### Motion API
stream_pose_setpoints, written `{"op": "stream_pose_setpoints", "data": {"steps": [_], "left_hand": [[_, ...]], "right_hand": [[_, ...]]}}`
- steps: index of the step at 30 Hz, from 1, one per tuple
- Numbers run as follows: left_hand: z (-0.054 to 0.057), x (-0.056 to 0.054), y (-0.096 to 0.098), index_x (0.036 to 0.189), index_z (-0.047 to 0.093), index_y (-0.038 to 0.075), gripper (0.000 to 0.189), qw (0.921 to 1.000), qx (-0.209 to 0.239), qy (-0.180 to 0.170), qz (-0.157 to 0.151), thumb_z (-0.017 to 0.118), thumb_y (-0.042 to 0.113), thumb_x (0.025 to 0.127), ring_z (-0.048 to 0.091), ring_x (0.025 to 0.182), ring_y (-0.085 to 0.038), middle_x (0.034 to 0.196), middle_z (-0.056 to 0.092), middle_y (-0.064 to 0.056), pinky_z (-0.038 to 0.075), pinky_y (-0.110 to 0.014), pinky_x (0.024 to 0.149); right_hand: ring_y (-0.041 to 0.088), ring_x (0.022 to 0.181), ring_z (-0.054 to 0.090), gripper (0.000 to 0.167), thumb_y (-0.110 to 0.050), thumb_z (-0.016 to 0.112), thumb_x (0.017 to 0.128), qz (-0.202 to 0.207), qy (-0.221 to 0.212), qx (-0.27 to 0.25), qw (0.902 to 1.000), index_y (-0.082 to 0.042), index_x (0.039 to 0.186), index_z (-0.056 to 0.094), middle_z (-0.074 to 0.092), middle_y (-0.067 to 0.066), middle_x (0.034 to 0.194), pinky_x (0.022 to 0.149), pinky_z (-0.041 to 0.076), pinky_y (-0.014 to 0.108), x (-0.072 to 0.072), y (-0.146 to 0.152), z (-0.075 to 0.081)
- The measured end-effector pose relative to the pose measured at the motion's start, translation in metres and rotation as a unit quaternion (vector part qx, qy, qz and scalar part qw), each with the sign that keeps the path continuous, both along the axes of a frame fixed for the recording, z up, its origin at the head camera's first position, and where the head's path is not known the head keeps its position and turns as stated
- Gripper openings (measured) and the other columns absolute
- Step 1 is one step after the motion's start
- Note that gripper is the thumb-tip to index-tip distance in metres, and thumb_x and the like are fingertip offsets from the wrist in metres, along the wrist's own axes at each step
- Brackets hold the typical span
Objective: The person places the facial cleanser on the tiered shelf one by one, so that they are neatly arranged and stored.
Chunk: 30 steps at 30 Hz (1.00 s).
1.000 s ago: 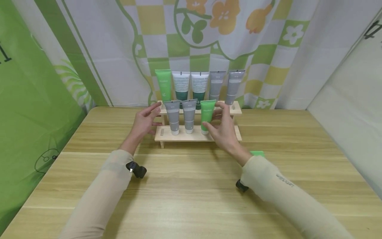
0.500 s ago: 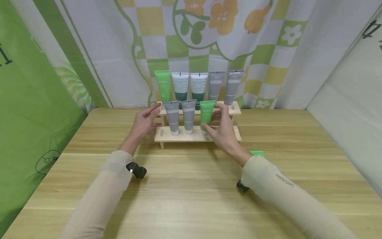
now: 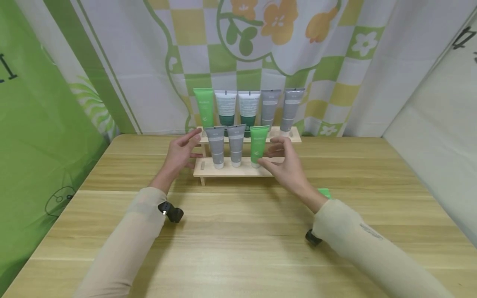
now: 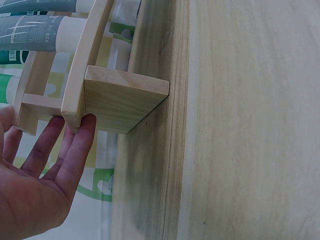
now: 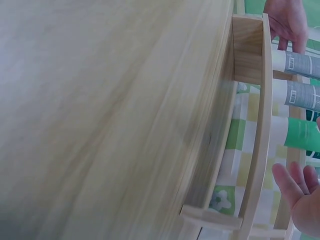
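Observation:
A two-tier wooden rack (image 3: 238,171) stands on the table. On its lower shelf, two grey squeeze tubes (image 3: 216,145) and a bright green squeeze tube (image 3: 258,145) stand upright on their caps. My right hand (image 3: 292,169) is just right of the green tube, fingers spread; the right wrist view shows the fingertips (image 5: 281,175) apart from it. At the rack's left end, my left hand (image 3: 178,154) rests its extended fingertips (image 4: 88,122) against the ends of both shelves.
Along the upper shelf stand a green tube (image 3: 204,108), two white-and-dark-green tubes (image 3: 226,103) and two grey tubes (image 3: 293,107). Another bright green thing (image 3: 325,193) lies on the table (image 3: 223,231), partly hidden by my right forearm. A patterned curtain (image 3: 193,58) hangs behind.
My right hand has let go of the green tube and drawn back a little to the right and toward me. The tube stays upright; my left hand has not moved.

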<state>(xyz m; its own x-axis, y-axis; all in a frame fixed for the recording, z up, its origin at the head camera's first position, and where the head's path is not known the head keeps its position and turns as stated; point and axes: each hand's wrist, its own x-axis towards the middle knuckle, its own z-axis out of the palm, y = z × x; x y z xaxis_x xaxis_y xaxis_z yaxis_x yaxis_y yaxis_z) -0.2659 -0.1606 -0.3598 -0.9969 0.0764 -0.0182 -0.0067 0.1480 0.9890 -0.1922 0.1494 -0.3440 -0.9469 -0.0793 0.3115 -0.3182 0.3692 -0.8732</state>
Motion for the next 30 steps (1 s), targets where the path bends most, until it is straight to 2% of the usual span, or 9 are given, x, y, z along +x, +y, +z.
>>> {"op": "stream_pose_setpoints", "data": {"steps": [9,16,20,26,30], "left_hand": [[-0.001,-0.002,-0.001,0.147,0.054,0.031,0.050,1.0000,0.001,0.002,0.000,0.059,0.049,0.100,0.068,0.102,-0.043,0.147,0.050,-0.014,0.061,-0.050,0.069],[0.000,-0.001,-0.003,0.147,0.054,0.031,0.050,1.0000,0.002,0.000,0.001,0.059,0.048,0.100,0.068,0.102,-0.043,0.149,0.049,-0.013,0.061,-0.051,0.069],[0.001,-0.001,-0.004,0.146,0.054,0.032,0.051,1.0000,0.000,-0.001,0.004,0.059,0.050,0.099,0.068,0.102,-0.042,0.149,0.048,-0.012,0.061,-0.051,0.070],[0.001,0.001,-0.004,0.147,0.054,0.030,0.052,1.0000,-0.004,0.002,0.007,0.059,0.050,0.099,0.069,0.101,-0.041,0.150,0.048,-0.011,0.061,-0.050,0.068],[0.002,0.002,-0.004,0.146,0.054,0.033,0.050,0.9999,-0.006,-0.003,0.008,0.059,0.050,0.099,0.068,0.102,-0.041,0.150,0.048,-0.011,0.061,-0.050,0.070]], "right_hand": [[0.038,0.112,0.058,0.058,-0.008,0.080,0.087,0.023,-0.025,0.013,0.9993,0.000,0.135,0.047,0.054,0.024,0.125,0.096,0.054,0.045,0.016,0.028,-0.001],[0.037,0.108,0.062,0.054,-0.005,0.079,0.088,0.032,-0.042,0.027,0.9983,0.002,0.133,0.051,0.057,0.025,0.125,0.088,0.057,0.030,0.034,0.053,0.000],[0.031,0.106,0.064,0.052,-0.009,0.077,0.090,0.039,-0.067,0.038,0.9963,0.002,0.135,0.052,0.058,0.023,0.127,0.082,0.058,0.025,0.044,0.071,0.003],[0.017,0.096,0.070,0.048,-0.010,0.073,0.094,0.048,-0.109,-0.016,0.9927,0.005,0.134,0.051,0.060,0.021,0.123,0.077,0.061,0.042,0.060,0.097,0.008],[0.018,0.095,0.072,0.043,-0.011,0.069,0.097,0.051,-0.143,-0.033,0.9879,0.003,0.133,0.050,0.065,0.007,0.116,0.076,0.061,0.048,0.070,0.118,0.008]]}}
